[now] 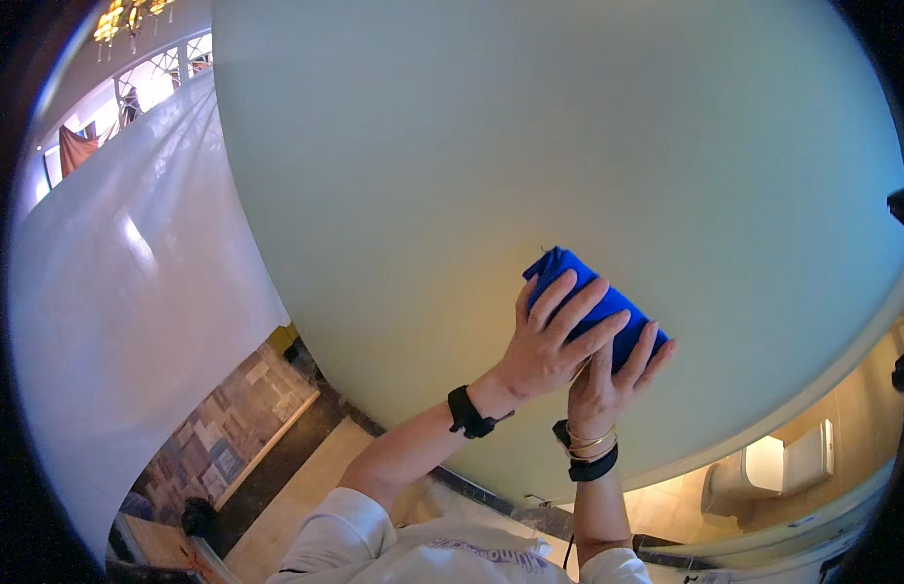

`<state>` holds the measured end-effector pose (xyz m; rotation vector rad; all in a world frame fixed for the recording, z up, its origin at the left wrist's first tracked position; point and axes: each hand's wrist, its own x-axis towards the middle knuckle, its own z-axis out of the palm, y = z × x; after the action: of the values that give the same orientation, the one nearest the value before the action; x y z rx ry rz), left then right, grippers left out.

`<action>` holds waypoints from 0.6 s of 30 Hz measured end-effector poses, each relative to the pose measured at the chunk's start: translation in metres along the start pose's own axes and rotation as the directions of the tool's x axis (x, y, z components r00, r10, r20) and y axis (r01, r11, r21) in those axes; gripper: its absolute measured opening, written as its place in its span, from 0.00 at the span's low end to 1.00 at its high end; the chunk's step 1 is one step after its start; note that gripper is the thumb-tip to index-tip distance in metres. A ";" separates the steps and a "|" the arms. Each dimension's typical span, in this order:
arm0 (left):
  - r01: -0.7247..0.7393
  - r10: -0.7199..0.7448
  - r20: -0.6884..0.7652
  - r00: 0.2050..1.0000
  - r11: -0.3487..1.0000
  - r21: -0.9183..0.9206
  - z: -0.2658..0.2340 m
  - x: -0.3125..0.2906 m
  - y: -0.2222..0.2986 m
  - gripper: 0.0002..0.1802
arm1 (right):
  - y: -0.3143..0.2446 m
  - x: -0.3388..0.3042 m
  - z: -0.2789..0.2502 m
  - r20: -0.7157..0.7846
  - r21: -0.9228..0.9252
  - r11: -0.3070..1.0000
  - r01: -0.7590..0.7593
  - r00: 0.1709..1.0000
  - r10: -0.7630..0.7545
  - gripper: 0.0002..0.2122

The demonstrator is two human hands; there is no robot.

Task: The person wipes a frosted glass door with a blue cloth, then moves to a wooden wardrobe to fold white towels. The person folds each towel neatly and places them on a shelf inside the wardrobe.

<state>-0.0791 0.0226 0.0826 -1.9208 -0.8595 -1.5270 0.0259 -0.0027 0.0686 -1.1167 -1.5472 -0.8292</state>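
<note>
A folded blue cloth (608, 307) lies flat against a large pale green panel (452, 156) in front of me. My left hand (549, 341) rests over the cloth's left and middle part, its fingers spread across it and holding it to the surface. Just to the right and lower, my right hand (612, 380) grips the cloth's lower right end with its fingers on top. The two hands touch near the thumbs, and the palms hide part of the cloth. Each wrist wears a black band, and thin gold bracelets circle the right one.
White translucent sheeting (130, 282) hangs at the left, with patterned tiles (228, 419) below it. A dark stone edge (486, 494) runs along the panel's foot. At the lower right, beyond the panel's edge, stands a white toilet (763, 467). A chandelier (126, 19) hangs at the upper left.
</note>
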 end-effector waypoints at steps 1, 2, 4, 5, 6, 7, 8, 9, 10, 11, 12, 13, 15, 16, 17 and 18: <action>-0.004 0.003 -0.006 1.000 1.000 -0.013 0.002 -0.007 -0.002 0.25 | -0.004 -0.011 0.005 0.000 0.007 1.000 0.000 1.000 0.000 0.15; 0.032 -0.033 -0.022 0.999 0.999 -0.043 0.006 -0.026 -0.008 0.24 | -0.008 -0.025 0.012 0.001 0.015 1.000 -0.001 1.000 0.001 0.15; 0.070 -0.072 -0.030 0.997 0.996 -0.059 0.014 -0.076 -0.019 0.25 | -0.010 -0.065 0.022 0.114 -0.045 0.996 0.071 0.991 -0.065 0.16; 0.080 -0.081 -0.023 0.996 0.995 -0.064 0.012 -0.098 -0.024 0.26 | -0.015 -0.084 0.028 0.170 -0.039 0.994 0.102 0.981 -0.094 0.16; 0.104 -0.103 0.016 0.995 0.993 -0.062 0.011 -0.124 -0.029 0.27 | -0.020 -0.101 0.033 0.206 -0.029 0.991 0.127 0.971 -0.119 0.17; 0.131 -0.128 0.058 0.990 0.989 -0.064 0.006 -0.138 -0.031 0.28 | -0.025 -0.113 0.035 0.247 -0.023 0.988 0.152 0.959 -0.142 0.17; 0.150 -0.142 0.101 0.985 0.986 -0.078 0.004 -0.145 -0.033 0.28 | -0.030 -0.118 0.034 0.303 -0.043 0.990 0.134 0.946 -0.115 0.17; 0.167 -0.153 0.143 0.978 0.982 -0.089 -0.002 -0.143 -0.034 0.29 | -0.032 -0.114 0.034 0.297 -0.037 0.991 0.130 0.948 -0.114 0.17; 0.187 -0.167 0.188 0.968 0.978 -0.093 -0.010 -0.138 -0.035 0.29 | -0.034 -0.103 0.035 0.294 -0.026 0.992 0.126 0.949 -0.113 0.17; 0.153 -0.137 0.200 0.970 0.986 -0.068 -0.015 -0.125 -0.045 0.30 | -0.037 -0.088 0.036 0.290 -0.015 0.993 0.121 0.951 -0.111 0.18; 0.133 -0.118 0.170 0.978 0.988 -0.078 -0.019 -0.106 -0.054 0.30 | -0.040 -0.067 0.037 0.261 -0.020 0.990 0.138 0.957 -0.128 0.18; 0.109 -0.097 0.142 0.985 0.991 -0.082 -0.024 -0.085 -0.063 0.30 | -0.044 -0.043 0.038 0.229 -0.020 0.988 0.152 0.963 -0.144 0.18; 0.054 -0.044 0.095 0.995 0.994 -0.100 -0.030 -0.038 -0.075 0.30 | -0.054 -0.001 0.037 0.153 -0.085 0.989 0.121 0.982 -0.107 0.17; 0.046 -0.037 0.078 0.996 0.991 -0.124 -0.038 -0.017 -0.079 0.30 | -0.059 0.016 0.041 0.069 -0.098 0.991 0.092 0.994 -0.086 0.17; 0.051 -0.043 0.058 0.997 0.989 -0.140 -0.039 -0.008 -0.082 0.30 | -0.065 0.026 0.043 0.026 -0.099 0.993 0.071 0.997 -0.069 0.16; 0.009 -0.005 0.033 0.999 0.992 -0.123 -0.042 -0.007 -0.086 0.30 | -0.072 0.027 0.046 -0.012 -0.087 0.995 0.051 0.999 -0.052 0.16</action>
<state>-0.1723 0.0467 0.0869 -2.0378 -0.8030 -1.5901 -0.0586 0.0217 0.0846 -1.1347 -1.5457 -0.9448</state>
